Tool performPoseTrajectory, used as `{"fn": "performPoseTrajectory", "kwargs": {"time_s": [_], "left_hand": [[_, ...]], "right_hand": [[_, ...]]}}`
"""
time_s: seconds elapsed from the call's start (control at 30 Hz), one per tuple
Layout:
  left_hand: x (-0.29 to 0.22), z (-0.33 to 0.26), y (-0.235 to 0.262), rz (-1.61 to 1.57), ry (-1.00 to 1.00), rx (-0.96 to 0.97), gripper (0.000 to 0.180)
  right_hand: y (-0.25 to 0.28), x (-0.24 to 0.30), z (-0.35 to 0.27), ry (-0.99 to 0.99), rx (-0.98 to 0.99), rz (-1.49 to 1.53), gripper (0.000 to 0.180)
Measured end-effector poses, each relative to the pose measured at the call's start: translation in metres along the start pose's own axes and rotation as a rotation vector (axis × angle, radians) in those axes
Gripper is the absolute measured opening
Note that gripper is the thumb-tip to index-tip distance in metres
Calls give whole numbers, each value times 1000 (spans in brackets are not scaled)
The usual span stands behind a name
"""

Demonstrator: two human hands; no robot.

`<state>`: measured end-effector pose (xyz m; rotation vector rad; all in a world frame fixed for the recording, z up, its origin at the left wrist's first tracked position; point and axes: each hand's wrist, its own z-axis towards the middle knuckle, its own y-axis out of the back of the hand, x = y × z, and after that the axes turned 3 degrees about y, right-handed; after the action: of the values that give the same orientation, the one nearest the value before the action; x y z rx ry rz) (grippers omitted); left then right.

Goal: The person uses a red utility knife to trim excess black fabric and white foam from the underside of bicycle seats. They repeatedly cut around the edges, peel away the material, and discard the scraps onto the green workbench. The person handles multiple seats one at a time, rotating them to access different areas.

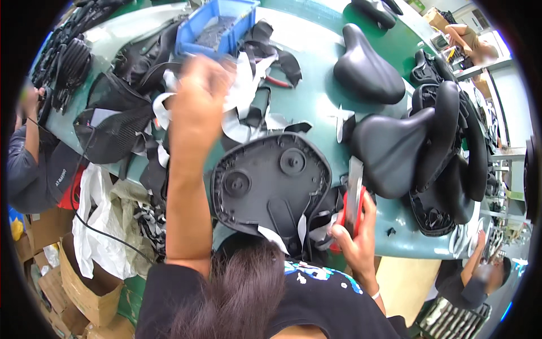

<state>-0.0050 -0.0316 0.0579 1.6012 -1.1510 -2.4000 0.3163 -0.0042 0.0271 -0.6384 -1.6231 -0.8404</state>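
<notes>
My left hand (204,79) is stretched far forward, just short of the blue bin (244,29), over black and white scraps. Motion smears its fingers, so I cannot make out whether it holds anything. My right hand (360,240) is closed round a red-handled utility knife (354,198), its broad metal blade pointing up and away from me. Between my arms, close to my body, a black bicycle saddle (265,183) lies with its ribbed underside up. Loose white and black strips hang at its near edge, and my hair covers part of that edge.
Finished-looking black saddles (370,70) and a stacked group of saddles (395,147) stand on the green table at right. Black covers (113,118) and red-handled pliers (278,82) lie at left and centre. Cardboard boxes (93,277) sit at lower left. Other people work at both sides.
</notes>
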Motion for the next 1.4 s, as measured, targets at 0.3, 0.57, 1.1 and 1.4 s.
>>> {"fn": "performPoseTrajectory", "kwargs": {"time_s": [0.3,0.57,1.1,1.4], "left_hand": [[64,13,-38,-277,136,888,45],[-25,69,-149,-717,147,372,39],[-10,41,-175,-166,-359,298,9],[-8,35,-173,-312,-430,313,9]], "right_hand": [[5,75,140,285,-8,-91,58],[106,113,415,530,-456,23,32],[98,48,657,150,-572,767,32],[152,32,646,-142,-416,557,36]]}}
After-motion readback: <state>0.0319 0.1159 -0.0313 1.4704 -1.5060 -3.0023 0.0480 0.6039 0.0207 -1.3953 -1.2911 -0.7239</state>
